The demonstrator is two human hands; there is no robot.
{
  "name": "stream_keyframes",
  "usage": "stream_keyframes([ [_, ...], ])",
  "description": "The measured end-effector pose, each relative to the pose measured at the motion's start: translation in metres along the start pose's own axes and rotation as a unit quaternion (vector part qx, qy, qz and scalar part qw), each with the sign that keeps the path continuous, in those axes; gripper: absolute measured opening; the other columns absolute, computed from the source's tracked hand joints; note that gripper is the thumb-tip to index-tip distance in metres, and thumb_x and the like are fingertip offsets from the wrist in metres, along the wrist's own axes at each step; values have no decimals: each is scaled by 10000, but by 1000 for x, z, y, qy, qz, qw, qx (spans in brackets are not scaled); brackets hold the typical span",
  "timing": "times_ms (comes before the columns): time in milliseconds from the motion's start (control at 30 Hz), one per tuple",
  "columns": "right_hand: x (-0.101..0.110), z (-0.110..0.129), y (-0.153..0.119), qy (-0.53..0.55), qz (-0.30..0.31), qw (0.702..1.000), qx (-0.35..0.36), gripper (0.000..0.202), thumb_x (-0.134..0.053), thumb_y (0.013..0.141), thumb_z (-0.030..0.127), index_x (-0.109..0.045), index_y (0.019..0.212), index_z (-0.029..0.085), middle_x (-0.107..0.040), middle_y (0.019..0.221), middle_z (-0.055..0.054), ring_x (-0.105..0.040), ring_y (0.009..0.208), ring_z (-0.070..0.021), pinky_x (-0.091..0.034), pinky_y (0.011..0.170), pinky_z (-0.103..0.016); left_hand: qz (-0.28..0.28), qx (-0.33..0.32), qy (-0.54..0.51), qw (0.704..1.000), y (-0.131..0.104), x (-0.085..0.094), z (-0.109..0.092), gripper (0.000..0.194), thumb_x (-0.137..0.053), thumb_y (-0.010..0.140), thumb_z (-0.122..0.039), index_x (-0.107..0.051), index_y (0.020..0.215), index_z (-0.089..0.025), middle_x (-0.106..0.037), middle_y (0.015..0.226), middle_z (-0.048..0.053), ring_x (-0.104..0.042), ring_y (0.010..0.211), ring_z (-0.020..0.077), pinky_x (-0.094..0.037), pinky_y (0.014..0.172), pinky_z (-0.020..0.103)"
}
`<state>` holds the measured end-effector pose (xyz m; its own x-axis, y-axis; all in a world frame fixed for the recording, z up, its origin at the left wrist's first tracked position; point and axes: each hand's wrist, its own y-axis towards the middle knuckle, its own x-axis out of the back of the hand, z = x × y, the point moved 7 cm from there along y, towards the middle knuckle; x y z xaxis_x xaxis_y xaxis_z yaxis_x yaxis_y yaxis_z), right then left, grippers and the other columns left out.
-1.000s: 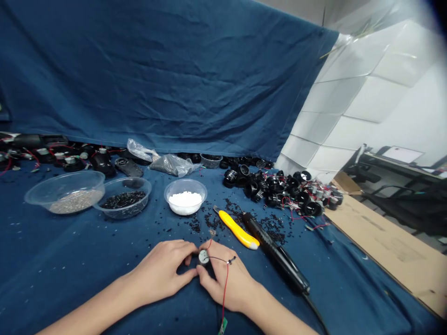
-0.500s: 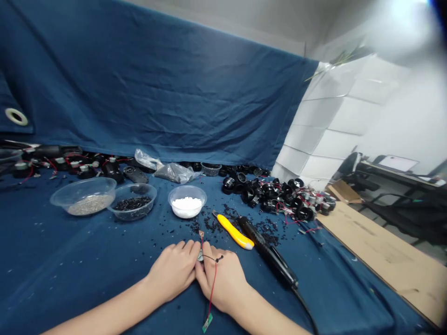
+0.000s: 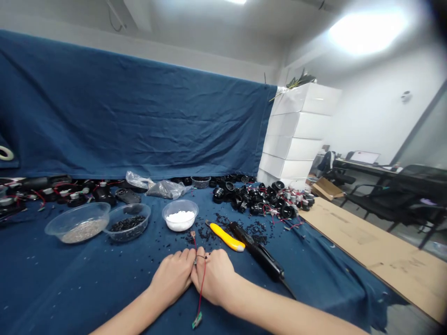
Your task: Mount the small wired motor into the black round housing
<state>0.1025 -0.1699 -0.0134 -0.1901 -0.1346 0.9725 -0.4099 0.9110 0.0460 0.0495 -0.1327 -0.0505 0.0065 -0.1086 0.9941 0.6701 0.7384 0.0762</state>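
My left hand [image 3: 174, 273] and my right hand [image 3: 213, 275] meet over the blue cloth, fingers closed and knuckles up. Pinched between them is a small wired metal part [image 3: 195, 262], mostly hidden by the fingers. Its red wire [image 3: 201, 291] runs over my right hand down to a small green circuit board [image 3: 197, 320]. A short black wire crosses the right fingers. Beyond the fingertips a small copper-coloured tab [image 3: 193, 234] sticks up on a red lead. Closest to my right hand lie a yellow-handled cutter [image 3: 227, 237] and a black corded tool [image 3: 260, 253].
Clear bowls hold white pellets [image 3: 180, 220], black screws or pins [image 3: 127, 223] and small silvery pieces [image 3: 82, 230]. Black crumbs [image 3: 253, 229] litter the cloth. A pile of black round housings with wires [image 3: 258, 197] sits at right, near white boxes [image 3: 293, 135] and a brown board [image 3: 370, 246].
The camera view has tilted up and turned right, so the scene sits further left. Both hands stay together on the wired part, which now shows less between the fingers.
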Motion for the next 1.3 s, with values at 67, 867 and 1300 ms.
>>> stream_keyframes([
  [67, -1, 1, -1, -5, 13, 1000, 16, 363, -465, 872, 108, -558, 1221, 78, -657, 1157, -211, -701, 889, -291, -551, 685, -395, -4, 0, -8, 1000, 0, 1, -1, 276, -386, 886, -136, -570, 1091, -123, -652, 1001, 139, -638, 906, 282, -527, 778, 404],
  [867, -11, 3, 12, -85, 91, 991, 51, 219, -511, 870, 98, -714, 953, 104, -701, 926, -172, -671, 912, -297, -536, 673, -417, -48, 3, -10, 999, 1, 6, -5, 259, -421, 854, -157, -536, 1084, -125, -662, 971, 130, -654, 895, 297, -528, 752, 403],
  [1300, -5, 4, 7, -60, 86, 993, 51, 246, -455, 897, 84, -681, 992, 97, -704, 962, -158, -683, 905, -243, -549, 671, -342, -46, -11, -12, 999, 1, 6, -3, 254, -422, 884, -181, -548, 1095, -116, -677, 985, 147, -668, 894, 291, -525, 761, 383],
])
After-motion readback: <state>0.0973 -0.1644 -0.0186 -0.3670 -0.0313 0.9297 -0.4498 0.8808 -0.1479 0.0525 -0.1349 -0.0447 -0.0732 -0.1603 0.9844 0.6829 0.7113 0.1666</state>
